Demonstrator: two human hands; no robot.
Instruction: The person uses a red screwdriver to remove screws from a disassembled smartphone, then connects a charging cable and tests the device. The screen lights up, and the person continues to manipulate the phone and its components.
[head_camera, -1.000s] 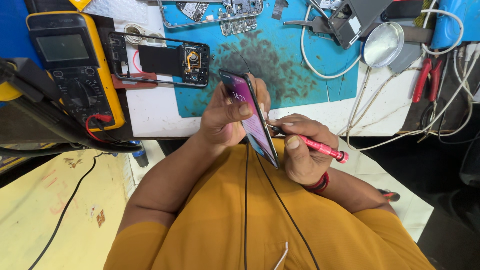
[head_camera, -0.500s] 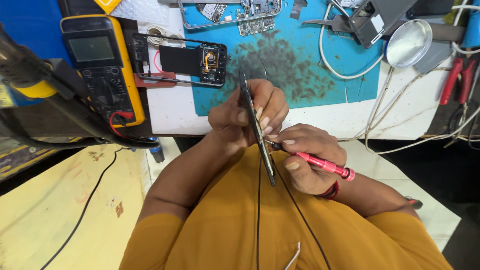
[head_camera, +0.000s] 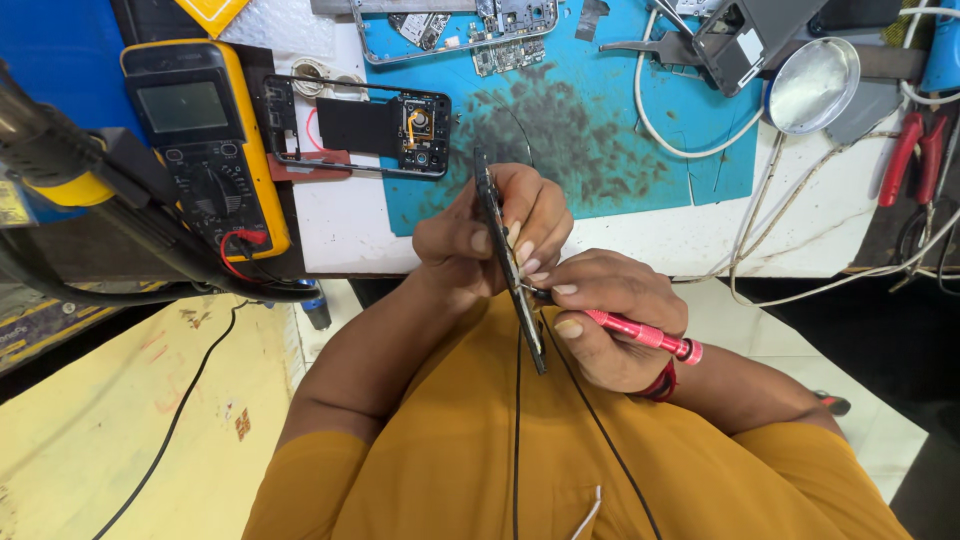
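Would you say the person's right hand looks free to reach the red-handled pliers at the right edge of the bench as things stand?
Probably not at once: the right hand is closed on a pink-handled screwdriver set against the thin dark phone that the left hand holds. The red-handled pliers lie apart, among white cables.

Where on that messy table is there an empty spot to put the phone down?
The barest patch is the white table edge below the blue mat, above the hands. The stained middle of the mat is also free. It is crowded around the multimeter, the opened phone frame and the cables and pliers at the right.
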